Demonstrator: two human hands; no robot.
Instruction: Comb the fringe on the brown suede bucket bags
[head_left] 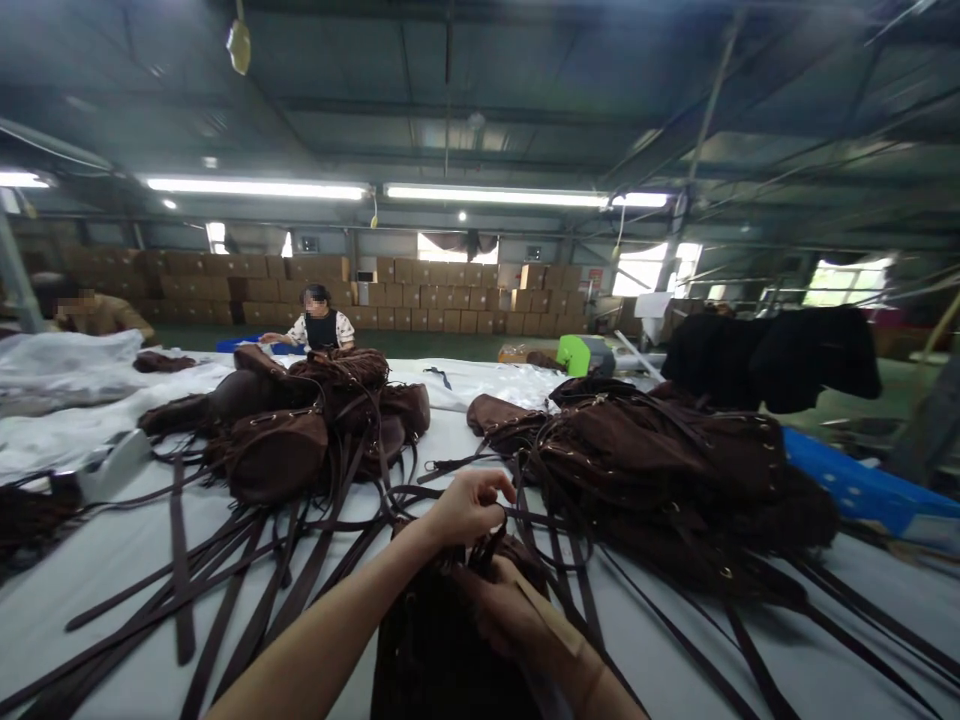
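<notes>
A dark brown bag (435, 650) is in front of me at the table's near edge, its top bunched up between my hands. My left hand (466, 508) is above the bag's opening with curled fingers, pinching a thin dark strap (491, 540) that rises from the top. Lower and to the right, my right hand (506, 605) is closed on the gathered upper edge of the bag; its fingertips are partly hidden by the dark material. A tan strip (536, 605) lies along the back of that hand and wrist.
A heap of brown bags (277, 450) with long trailing straps lies left; a larger pile (660, 470) lies right. Beyond are a blue bin (870, 480), black cloth (772, 355) and a green-sided machine (574, 355). A person (322, 322) is across the white table (450, 430), another (97, 310) far left.
</notes>
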